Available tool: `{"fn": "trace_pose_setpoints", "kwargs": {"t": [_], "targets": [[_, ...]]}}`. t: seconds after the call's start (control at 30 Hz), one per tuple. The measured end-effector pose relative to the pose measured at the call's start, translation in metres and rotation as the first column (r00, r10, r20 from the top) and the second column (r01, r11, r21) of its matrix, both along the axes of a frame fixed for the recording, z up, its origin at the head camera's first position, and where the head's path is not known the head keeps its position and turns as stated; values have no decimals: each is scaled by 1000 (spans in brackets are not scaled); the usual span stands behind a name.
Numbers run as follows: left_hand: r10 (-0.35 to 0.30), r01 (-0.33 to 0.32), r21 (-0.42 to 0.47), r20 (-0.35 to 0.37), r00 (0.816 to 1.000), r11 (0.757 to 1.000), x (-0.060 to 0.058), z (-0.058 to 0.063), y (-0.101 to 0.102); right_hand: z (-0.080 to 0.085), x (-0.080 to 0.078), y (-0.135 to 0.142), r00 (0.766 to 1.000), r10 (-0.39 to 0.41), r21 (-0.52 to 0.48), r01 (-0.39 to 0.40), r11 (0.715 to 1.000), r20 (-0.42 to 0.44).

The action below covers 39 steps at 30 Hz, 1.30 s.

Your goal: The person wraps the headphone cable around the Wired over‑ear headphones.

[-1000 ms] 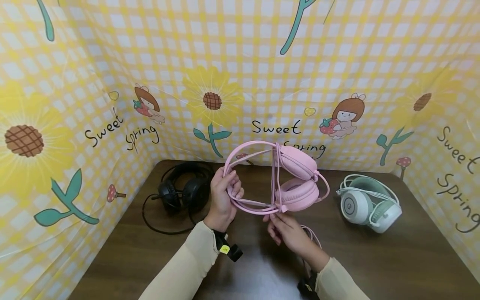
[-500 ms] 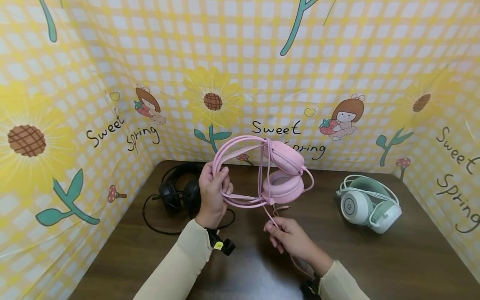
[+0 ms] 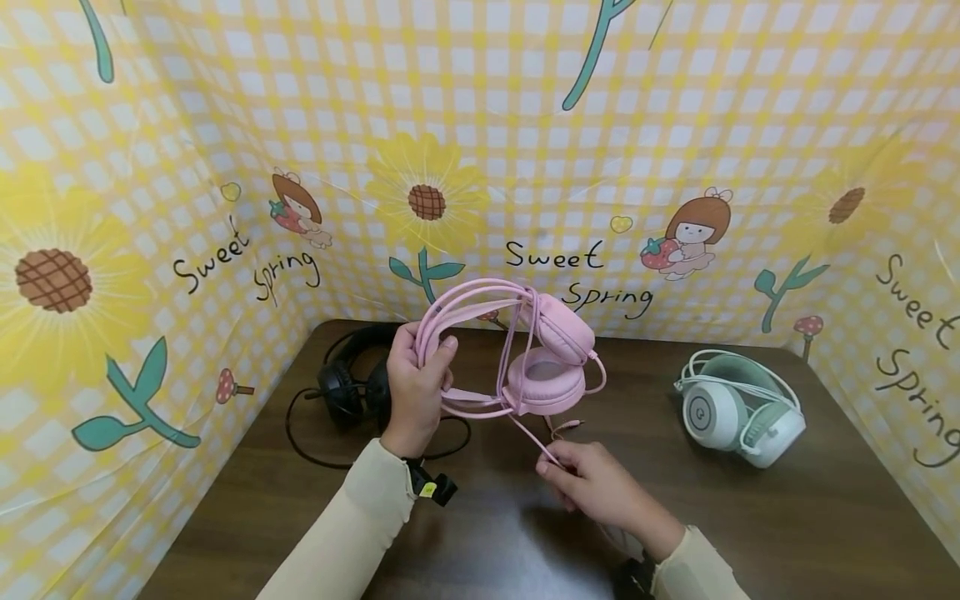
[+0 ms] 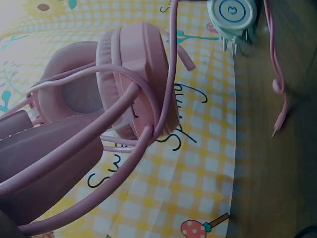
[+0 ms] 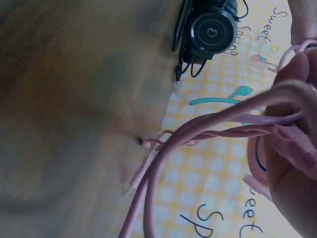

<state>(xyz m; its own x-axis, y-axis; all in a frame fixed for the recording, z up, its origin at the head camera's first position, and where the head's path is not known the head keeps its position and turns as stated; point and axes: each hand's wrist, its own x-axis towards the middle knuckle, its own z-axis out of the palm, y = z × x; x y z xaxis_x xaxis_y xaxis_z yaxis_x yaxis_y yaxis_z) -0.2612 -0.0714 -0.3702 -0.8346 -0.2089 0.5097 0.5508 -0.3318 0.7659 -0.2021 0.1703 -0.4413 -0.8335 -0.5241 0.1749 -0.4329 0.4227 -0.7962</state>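
Note:
My left hand (image 3: 415, 387) grips the headband of the pink headphones (image 3: 553, 379), holding them above the table with both ear cups toward the right. Pink cable is wound around the headband and across the cups. Below them my right hand (image 3: 596, 483) pinches a stretch of the pink cable (image 3: 534, 437) pulled down from the lower cup. A loose audio plug (image 3: 572, 425) dangles just behind that hand. In the left wrist view the ear cup (image 4: 143, 79) shows with cable looped over it. Cable strands (image 5: 198, 130) run out from my right fingers in the right wrist view.
Black headphones (image 3: 345, 383) lie at the back left, partly hidden by my left hand, their cord (image 3: 315, 460) curving over the brown table (image 3: 480, 533). White and green headphones (image 3: 708, 415) rest at the right. A checked yellow cloth (image 3: 525, 150) hangs behind and at the sides.
The pink headphones and my left hand have moved left. My right hand has moved down and slightly right from the lower cup, drawing out cable; the loose plug has come into view.

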Motion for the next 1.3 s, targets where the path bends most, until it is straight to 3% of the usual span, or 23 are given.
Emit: {"fn": "trace_pose_setpoints", "kwargs": {"t": [0.27,0.47,0.73,0.83,0.97,1.17,1.3], "targets": [[117,-116,-160,-7,993,980,1,1,-3,14,5,6,999,-3,41,4,999,-34],[186,-192,-269,-49,981,944,2,1,-7,22,8,7,980,18,97,1,995,-196],[281,-314,-412,-140,949,855,4,1,-8,34,12,12,952,-1,139,46,989,-307],[307,-339,-435,-145,941,834,4,0,-9,38,13,13,943,-6,155,61,986,-333],[335,-368,-459,-155,929,809,3,-2,-10,45,15,15,941,-19,166,80,983,-339],[367,-426,-524,-219,904,737,2,-2,-11,58,19,20,941,-68,143,122,982,-331],[366,-431,-557,-231,902,710,3,-3,-11,63,21,21,937,-72,108,115,987,-341]]}}
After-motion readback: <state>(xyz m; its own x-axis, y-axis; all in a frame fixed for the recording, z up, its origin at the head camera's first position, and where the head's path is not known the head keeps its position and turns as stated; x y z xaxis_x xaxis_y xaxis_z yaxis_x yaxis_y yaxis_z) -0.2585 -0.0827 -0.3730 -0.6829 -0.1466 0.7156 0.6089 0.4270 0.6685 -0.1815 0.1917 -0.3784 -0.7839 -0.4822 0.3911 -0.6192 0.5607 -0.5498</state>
